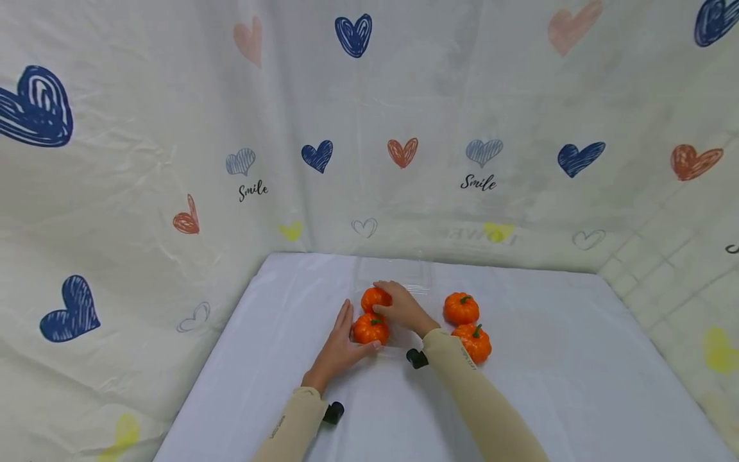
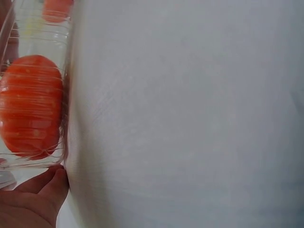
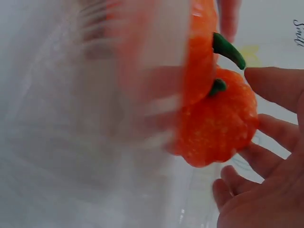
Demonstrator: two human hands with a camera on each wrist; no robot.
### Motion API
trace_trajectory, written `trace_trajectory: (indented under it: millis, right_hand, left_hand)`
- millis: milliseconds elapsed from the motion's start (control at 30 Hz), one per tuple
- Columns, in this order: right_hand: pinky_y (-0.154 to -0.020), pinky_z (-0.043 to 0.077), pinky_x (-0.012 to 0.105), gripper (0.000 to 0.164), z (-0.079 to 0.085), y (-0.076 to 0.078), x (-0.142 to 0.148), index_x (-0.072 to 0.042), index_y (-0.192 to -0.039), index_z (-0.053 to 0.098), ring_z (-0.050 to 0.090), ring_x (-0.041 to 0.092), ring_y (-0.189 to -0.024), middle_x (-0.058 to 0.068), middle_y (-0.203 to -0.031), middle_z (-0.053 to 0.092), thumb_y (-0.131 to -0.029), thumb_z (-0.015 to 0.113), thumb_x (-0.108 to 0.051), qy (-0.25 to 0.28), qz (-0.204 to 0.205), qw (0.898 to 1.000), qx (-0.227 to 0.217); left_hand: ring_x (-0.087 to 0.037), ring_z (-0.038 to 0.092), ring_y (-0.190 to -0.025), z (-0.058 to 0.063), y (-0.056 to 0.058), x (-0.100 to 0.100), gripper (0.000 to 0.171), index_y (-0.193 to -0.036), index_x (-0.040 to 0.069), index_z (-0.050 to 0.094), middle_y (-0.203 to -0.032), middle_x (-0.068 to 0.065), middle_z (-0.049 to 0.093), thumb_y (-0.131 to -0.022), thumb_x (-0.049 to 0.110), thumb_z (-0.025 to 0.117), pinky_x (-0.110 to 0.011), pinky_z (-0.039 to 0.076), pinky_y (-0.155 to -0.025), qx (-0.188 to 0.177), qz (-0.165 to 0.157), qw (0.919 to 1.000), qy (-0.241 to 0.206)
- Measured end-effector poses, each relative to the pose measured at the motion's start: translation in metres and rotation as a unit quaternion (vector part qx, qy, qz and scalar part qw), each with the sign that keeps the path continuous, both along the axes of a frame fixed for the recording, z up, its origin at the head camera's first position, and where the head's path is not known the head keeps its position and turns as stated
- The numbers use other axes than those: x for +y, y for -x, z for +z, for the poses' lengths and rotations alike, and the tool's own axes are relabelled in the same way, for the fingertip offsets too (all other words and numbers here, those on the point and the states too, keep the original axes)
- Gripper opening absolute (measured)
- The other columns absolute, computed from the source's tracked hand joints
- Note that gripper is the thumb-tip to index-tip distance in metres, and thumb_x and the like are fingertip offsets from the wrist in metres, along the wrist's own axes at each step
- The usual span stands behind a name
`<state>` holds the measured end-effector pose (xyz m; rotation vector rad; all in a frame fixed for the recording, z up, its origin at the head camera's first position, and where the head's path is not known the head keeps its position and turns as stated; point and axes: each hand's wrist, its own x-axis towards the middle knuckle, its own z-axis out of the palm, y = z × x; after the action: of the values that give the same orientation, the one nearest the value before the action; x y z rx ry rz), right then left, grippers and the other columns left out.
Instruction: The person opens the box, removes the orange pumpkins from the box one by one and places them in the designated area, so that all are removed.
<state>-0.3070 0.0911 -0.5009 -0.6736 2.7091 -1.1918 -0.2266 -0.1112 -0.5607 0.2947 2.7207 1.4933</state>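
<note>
A clear plastic container [image 1: 401, 342] stands on the table, with two small orange pumpkins inside its left part. In the head view my right hand [image 1: 406, 310] curls its fingers and thumb round the far pumpkin [image 1: 374, 298]. Its green stem shows in the right wrist view, close to the thumb. My left hand [image 1: 340, 350] lies with straight fingers along the container's left side, its thumb touching the front edge. Beside that hand sits the near pumpkin [image 1: 371, 329], seen through the ridged wall in the left wrist view [image 2: 32, 107].
Two more orange pumpkins, one farther back [image 1: 460, 308] and one nearer [image 1: 475, 342], lie right of the container, the nearer partly behind my right sleeve. The container's clear lid [image 1: 395, 269] stands open at the back. A heart-printed curtain [image 1: 433, 109] hangs behind the white-covered table [image 1: 554, 359].
</note>
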Motion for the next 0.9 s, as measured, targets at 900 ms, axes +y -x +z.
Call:
trace_trajectory:
  millis: [900]
  right_hand:
    - [-0.118, 0.042, 0.057, 0.055, 0.012, -0.009, 0.011, -0.003, -0.153, 0.057, 0.054, 0.038, -0.141, 0.016, -0.153, 0.058, -0.101, 0.074, -0.006, 0.044, -0.037, 0.998, 0.033]
  left_hand:
    - [-0.032, 0.022, -0.162, -0.003, 0.0, 0.002, 0.122, -0.172, 0.005, 0.015, -0.18, -0.002, 0.004, -0.088, 0.063, 0.08, -0.055, 0.034, -0.122, 0.003, 0.008, 1.0, 0.004]
